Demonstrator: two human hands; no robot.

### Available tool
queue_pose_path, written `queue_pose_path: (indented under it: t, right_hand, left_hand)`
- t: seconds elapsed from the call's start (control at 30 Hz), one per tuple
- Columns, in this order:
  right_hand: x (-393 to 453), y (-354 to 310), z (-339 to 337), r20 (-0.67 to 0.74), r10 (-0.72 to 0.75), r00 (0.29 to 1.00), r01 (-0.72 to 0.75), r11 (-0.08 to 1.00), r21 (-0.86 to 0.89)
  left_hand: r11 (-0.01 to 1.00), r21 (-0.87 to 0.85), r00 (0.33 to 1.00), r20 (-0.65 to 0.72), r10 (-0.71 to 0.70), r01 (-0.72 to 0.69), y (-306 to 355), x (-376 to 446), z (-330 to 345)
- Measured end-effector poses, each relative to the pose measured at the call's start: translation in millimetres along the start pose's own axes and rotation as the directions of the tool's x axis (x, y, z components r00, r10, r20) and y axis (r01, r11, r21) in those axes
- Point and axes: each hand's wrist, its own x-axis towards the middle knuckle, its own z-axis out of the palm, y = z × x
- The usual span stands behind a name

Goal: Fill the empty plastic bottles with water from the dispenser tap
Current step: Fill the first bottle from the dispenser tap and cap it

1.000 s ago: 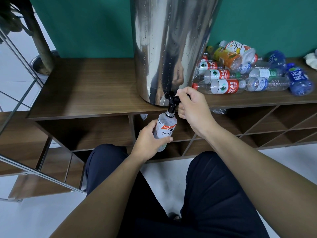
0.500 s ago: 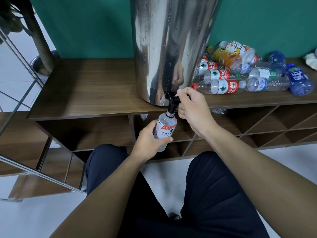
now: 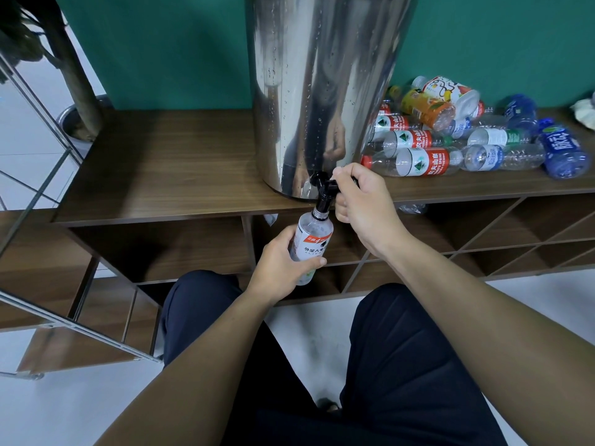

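Note:
A tall steel dispenser [image 3: 322, 91] stands on a wooden shelf top [image 3: 167, 169]. Its black tap [image 3: 323, 191] juts over the front edge. My left hand [image 3: 280, 268] grips a clear plastic bottle [image 3: 310, 243] with a white and red label, held upright with its open neck right under the tap spout. My right hand [image 3: 363, 204] is curled around the tap's handle. A pile of empty plastic bottles [image 3: 467, 133] lies on the shelf top to the right of the dispenser.
Open cubbies [image 3: 483, 239] run under the shelf top, some with diagonal dividers. A metal-framed glass panel [image 3: 38, 194] leans at the left. My knees in dark trousers [image 3: 402, 365] are close below the bottle. A green wall [image 3: 161, 49] is behind.

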Motion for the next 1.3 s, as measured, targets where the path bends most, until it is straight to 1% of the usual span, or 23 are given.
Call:
queue_pose_path:
  t: [0.8,0.93,1.3]
  right_hand:
    - [-1.0,0.5,0.5,-0.013,-0.001,1.000,0.001,1.000,0.005]
    - [0.2,1.6,1.2,-0.015,0.009,1.000,-0.008,1.000,0.026]
    - [0.0,1.1,0.5,-0.008,0.006,1.000,-0.006,1.000,0.016]
  left_hand:
    - [1.000,0.021,1.000,0.000,-0.016,0.016,1.8,-2.1,0.4]
    - [1.000,0.001,1.000,-0.001,-0.002,0.002,1.0,-1.6,0.8]
    - [1.000,0.004,1.000,-0.002,-0.010,0.010,0.6,-1.2,0.3]
